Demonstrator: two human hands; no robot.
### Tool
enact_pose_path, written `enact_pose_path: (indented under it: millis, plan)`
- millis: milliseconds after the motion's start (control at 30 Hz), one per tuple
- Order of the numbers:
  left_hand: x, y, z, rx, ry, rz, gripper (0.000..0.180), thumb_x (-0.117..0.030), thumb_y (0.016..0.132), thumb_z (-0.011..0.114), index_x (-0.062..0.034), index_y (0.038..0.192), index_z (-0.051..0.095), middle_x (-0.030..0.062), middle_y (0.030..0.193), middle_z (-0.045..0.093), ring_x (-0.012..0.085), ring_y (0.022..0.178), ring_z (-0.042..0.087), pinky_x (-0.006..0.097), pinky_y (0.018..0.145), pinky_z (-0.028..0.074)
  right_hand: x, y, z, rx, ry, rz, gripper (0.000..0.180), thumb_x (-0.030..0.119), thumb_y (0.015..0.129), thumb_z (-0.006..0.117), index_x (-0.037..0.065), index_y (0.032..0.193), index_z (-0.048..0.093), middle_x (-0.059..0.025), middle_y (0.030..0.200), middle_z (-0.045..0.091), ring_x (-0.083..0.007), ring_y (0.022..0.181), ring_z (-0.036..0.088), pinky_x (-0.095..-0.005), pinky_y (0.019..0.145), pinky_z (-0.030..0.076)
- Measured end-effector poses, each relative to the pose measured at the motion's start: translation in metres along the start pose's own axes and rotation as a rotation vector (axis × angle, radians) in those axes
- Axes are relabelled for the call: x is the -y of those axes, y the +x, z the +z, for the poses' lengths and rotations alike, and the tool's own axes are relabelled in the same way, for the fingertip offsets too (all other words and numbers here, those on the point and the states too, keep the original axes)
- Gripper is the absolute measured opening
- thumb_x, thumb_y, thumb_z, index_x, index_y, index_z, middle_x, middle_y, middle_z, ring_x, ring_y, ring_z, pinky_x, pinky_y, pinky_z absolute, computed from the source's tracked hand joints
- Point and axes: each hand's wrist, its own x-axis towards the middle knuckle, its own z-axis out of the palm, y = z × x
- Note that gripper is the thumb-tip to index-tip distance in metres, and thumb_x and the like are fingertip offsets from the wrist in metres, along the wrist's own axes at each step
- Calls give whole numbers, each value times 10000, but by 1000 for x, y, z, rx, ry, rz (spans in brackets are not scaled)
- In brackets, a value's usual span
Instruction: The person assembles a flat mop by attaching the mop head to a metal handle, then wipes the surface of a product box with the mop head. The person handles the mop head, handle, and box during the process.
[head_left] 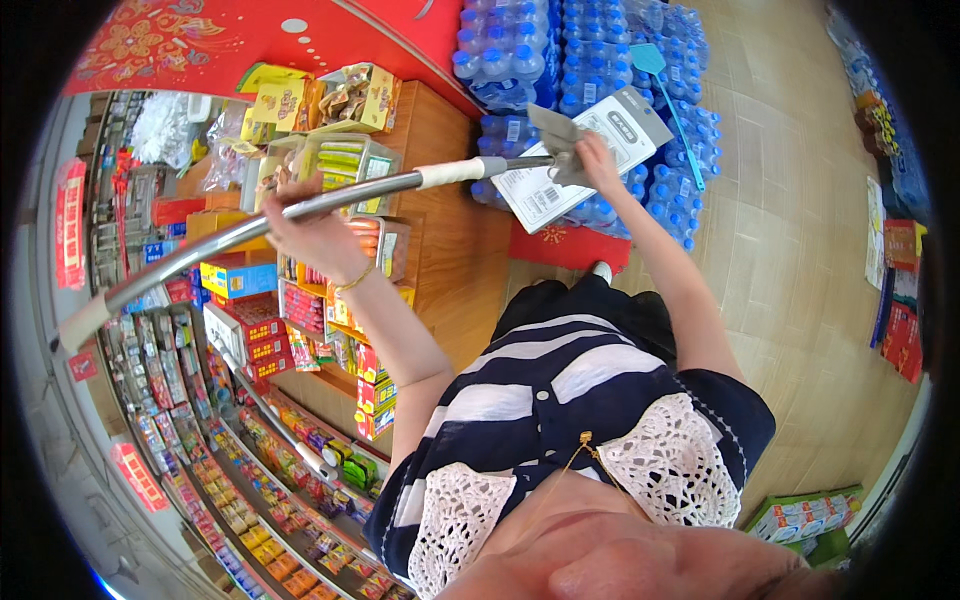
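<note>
My left hand (315, 230) is wrapped around a long silver metal pole (250, 225) that runs from the far left up to the right. A white sleeve (450, 172) sits on the pole near its head. My right hand (595, 160) grips the grey flat head of the pole (555, 135), which carries a white cardboard package (590, 150) with dark print. The pole is held up above a wooden counter, its head over stacked water bottles.
Packs of blue bottled water (590, 60) are stacked ahead on a wooden floor. A blue fly swatter (665, 95) lies on them. A wooden counter (440, 230) holds snack boxes. Shelves of small packets (250, 480) run down the left. Red boxes (905, 330) stand at the right.
</note>
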Motion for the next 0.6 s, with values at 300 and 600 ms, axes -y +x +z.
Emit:
enact_pose_path:
  millis: [300, 600]
  plan:
    - [-1, -6, -25, -88, -105, -35, 440, -296, 934, 484, -179, 620, 199, -51, 530, 190, 69, 464, 171, 247, 455, 177, 141, -22, 121, -154, 171, -109, 233, 192, 840, 495, 37, 968, 614, -147, 1028, 609, -316, 999, 551, -520, 913, 372]
    - [-7, -15, -2, -16, -59, 36, 457, -328, 939, 464, -182, 625, 167, -62, 531, 129, 71, 475, 154, 252, 476, 178, 16, -1, 74, -243, -444, -263, 88, 156, 740, 522, 88, 714, 572, -101, 716, 567, -303, 766, 555, -534, 784, 403]
